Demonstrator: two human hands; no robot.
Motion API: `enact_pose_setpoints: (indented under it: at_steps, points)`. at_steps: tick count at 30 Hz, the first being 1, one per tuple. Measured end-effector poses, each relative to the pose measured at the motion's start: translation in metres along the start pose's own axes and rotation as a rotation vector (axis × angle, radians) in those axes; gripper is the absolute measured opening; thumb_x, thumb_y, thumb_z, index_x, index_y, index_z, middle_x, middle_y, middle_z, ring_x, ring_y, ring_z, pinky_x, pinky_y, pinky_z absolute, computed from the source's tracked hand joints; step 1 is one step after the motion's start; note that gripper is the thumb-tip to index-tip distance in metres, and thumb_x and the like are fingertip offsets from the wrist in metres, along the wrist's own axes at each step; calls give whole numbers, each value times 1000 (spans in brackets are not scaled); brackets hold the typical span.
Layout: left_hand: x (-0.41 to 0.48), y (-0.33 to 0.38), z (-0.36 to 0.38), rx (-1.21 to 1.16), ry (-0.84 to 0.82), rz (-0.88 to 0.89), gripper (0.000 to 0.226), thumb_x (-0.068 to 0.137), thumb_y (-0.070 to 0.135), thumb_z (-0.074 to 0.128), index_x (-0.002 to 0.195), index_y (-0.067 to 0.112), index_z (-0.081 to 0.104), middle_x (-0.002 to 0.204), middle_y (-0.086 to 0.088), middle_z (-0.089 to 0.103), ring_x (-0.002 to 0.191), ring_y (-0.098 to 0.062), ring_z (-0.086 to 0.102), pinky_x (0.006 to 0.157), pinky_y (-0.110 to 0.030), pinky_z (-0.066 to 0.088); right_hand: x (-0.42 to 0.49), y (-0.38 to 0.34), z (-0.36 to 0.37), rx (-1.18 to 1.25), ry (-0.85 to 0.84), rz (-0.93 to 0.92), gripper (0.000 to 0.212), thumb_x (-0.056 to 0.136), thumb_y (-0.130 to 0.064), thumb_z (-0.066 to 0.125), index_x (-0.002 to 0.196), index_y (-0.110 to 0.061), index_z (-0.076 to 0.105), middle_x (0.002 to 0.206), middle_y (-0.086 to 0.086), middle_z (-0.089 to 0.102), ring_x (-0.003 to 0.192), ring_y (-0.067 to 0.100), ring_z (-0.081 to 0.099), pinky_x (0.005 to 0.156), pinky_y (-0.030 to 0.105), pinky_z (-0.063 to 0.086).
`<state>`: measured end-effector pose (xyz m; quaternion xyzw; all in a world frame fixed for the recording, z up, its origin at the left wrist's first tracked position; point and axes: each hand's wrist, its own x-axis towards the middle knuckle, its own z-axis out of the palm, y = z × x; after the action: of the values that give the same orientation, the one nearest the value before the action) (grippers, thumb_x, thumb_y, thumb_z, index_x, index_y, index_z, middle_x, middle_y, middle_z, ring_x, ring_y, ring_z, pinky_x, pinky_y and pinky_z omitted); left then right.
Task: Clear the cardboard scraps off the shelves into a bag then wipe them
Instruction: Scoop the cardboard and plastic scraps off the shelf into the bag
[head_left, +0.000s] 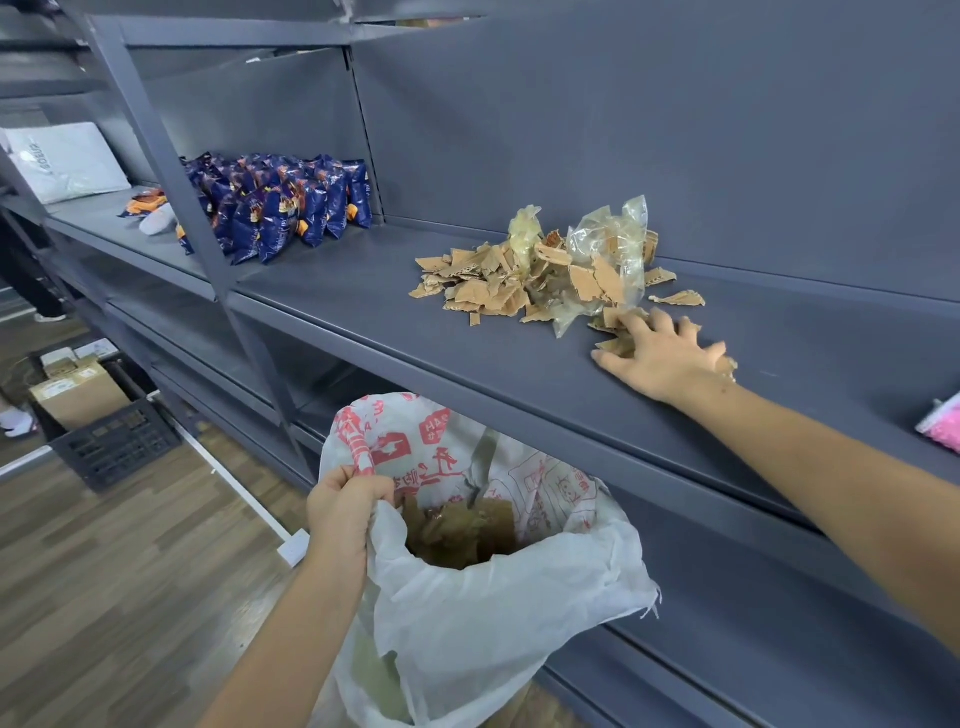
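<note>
It looked like a shop stockroom. Grey metal shelves (363, 291) held blue snack packets (291, 208) beyond the left hand (343, 506).

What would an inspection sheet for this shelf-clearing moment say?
Surface: grey shelf, scraps piled mid-board.
Job's things: cardboard scraps in a loose heap with clear plastic wrap mixed in; white bag open below the shelf edge, brown scraps inside.
Clutter: blue snack packets further left; pink item at right edge.
Grippers: left hand grips the bag rim; right hand rests on scraps, fingers spread.
Cables: nothing seen.
Surroundings: wood floor; dark crate holding boxes.
</note>
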<state>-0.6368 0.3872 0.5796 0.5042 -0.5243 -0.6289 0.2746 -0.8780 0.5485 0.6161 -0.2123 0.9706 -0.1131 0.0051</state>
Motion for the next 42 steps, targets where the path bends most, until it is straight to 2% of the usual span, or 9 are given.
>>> enact_pose_setpoints:
  at_steps: [9,12,15,19,28,31,35,39,42]
  points:
    - [-3,-1,-1,-14,-22,12,28,83,0,58,73,25,49,100,-6,55,99,-27,53,87,-40,52,-10,-13,-1,-10,93,-133,40,94,-42,40,126,-24,56,139,7,43,126,31,36,97,47,33]
    - [-3,-1,-1,-15,-11,10,29,84,0,58,72,25,48,88,-2,55,95,-25,53,77,-32,51,-18,-22,-1,31,107,-182,35,93,-39,43,115,-22,64,136,4,47,126,29,35,97,46,34]
    - [-4,-1,-1,-9,-13,18,28,84,0,57,72,24,48,83,1,52,94,-24,52,70,-25,47,-31,-37,-2,62,84,-262,34,93,-40,45,118,-27,63,139,0,46,130,27,33,99,46,33]
    - [-6,0,-1,0,-32,7,28,83,-1,56,74,24,49,96,-4,56,96,-25,53,79,-33,50,-50,-60,3,79,66,-392,34,93,-38,45,122,-29,60,132,-1,51,126,27,35,98,43,33]
    - [-10,4,-4,4,-30,-7,24,81,-5,53,70,16,50,76,0,49,73,-15,48,59,-24,45,-83,-99,18,-67,60,-681,40,93,-41,43,124,-21,59,137,-4,47,127,21,35,100,39,29]
    - [-9,5,-4,25,-11,-11,22,80,-4,54,69,15,50,76,-2,48,84,-21,50,60,-24,45,-96,-112,24,-100,40,-778,41,94,-41,41,126,-22,57,139,-3,46,129,20,35,104,41,28]
    - [-10,6,-3,45,3,-7,22,80,-2,56,71,17,48,77,-1,47,92,-22,49,58,-21,43,-105,-125,37,-138,-12,-825,42,95,-43,40,127,-21,56,139,0,46,130,21,35,106,44,28]
    - [-11,7,-4,45,-19,2,16,80,-2,56,87,12,53,79,-1,48,86,-18,50,57,-21,43,-106,-130,48,-123,-77,-813,40,96,-43,40,127,-23,56,138,-1,47,129,20,37,108,44,28]
    - [-12,7,-5,53,-26,-3,21,79,-3,56,73,15,49,77,-1,47,73,-14,47,54,-21,41,-105,-128,52,-89,-111,-817,37,97,-40,41,127,-24,55,136,-2,49,128,19,39,108,42,30]
